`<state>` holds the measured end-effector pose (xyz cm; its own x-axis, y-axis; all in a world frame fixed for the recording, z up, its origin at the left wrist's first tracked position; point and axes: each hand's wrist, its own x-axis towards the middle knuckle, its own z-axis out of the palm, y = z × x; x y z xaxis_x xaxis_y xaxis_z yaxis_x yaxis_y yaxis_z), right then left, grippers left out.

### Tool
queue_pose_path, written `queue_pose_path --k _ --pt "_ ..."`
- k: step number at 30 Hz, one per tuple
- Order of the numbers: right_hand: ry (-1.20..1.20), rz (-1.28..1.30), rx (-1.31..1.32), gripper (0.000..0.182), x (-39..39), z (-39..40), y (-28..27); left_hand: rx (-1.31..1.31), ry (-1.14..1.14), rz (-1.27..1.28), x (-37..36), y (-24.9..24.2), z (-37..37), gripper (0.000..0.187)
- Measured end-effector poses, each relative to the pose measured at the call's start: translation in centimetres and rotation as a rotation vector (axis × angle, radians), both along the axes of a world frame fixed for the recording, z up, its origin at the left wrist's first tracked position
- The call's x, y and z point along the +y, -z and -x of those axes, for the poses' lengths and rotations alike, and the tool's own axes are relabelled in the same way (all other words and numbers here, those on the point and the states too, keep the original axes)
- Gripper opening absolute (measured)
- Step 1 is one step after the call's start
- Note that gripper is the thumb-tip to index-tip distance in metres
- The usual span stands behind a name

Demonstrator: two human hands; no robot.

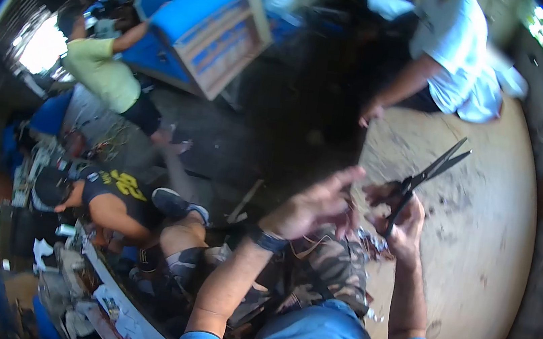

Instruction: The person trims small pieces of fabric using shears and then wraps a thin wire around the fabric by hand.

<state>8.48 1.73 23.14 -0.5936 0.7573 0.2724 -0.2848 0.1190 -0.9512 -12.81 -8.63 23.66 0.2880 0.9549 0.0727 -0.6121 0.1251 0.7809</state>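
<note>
Head view, centre right of frame: dark metal scissors [431, 170] are gripped by the handles in the right hand [404, 223], blades nearly closed, pointing to the upper right over the round tan wooden tabletop [481, 229]. The left hand [311, 205] is held spread, fingers extended, just left of the scissors, over camouflage trousers [327, 271].

The right hand [405, 216] gripped a pair of dark scissors [428, 175], blades pointing toward one o'clock and slightly parted. The left hand [311, 208] hovered just beside it at nine o'clock, fingers spread, a dark watch [268, 240] on its wrist. Both were above the edge of a round wooden desk [478, 249]. At twelve o'clock, a person in a white shirt [453, 46] leaned a hand on the desk.
</note>
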Motion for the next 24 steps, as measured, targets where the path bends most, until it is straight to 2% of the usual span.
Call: queue_pose_path --k 2,4,6,8,11,14,16,17,20,21,24 --pt "-0.152 0.064 -0.109 0.043 -0.4 0.8 -1.1 0.19 -0.059 0.009 -1.1 -0.3 -0.5 0.074" --pt "-0.201 0.053 -0.141 0.041 -1.1 2.0 -1.7 0.103 -0.046 0.054 -2.4 0.0 -0.2 0.072" --pt "-0.279 0.168 -0.079 0.035 -1.8 3.0 -1.4 0.204 -0.098 0.019 -3.3 1.2 0.4 0.072" --pt "-0.213 -0.039 -0.113 0.033 -1.7 3.8 0.3 0.306 -0.274 0.056 -4.7 0.8 0.2 0.049" --pt "-0.183 0.049 0.023 0.031 -1.6 5.8 -0.7 0.594 -0.52 0.046 -7.0 1.1 0.5 0.025" --pt "-0.161 -0.001 0.001 0.028 -0.8 6.9 -0.5 0.858 -0.75 0.042 -10.2 1.1 0.9 0.034" --pt "-0.188 -0.061 -0.031 0.027 -1.3 7.5 -0.2 0.881 -0.844 0.089 -11.9 1.5 1.1 0.033" --pt "-0.181 -0.052 -0.047 0.027 -1.9 7.7 -0.2 0.849 -0.836 0.144 -12.7 2.3 1.4 0.027" --pt "-0.159 -0.139 -0.182 0.026 -3.0 8.2 0.2 1.183 -0.78 -0.035 -13.1 5.6 2.7 0.024" --pt "-0.183 -0.174 -0.219 0.027 -3.3 8.6 0.3 1.373 -0.718 -0.076 -13.2 6.2 3.2 0.018" --pt "-0.275 -0.371 -0.219 0.029 -4.3 9.4 -0.6 1.361 -1.045 -0.216 -10.3 2.0 2.7 0.037"
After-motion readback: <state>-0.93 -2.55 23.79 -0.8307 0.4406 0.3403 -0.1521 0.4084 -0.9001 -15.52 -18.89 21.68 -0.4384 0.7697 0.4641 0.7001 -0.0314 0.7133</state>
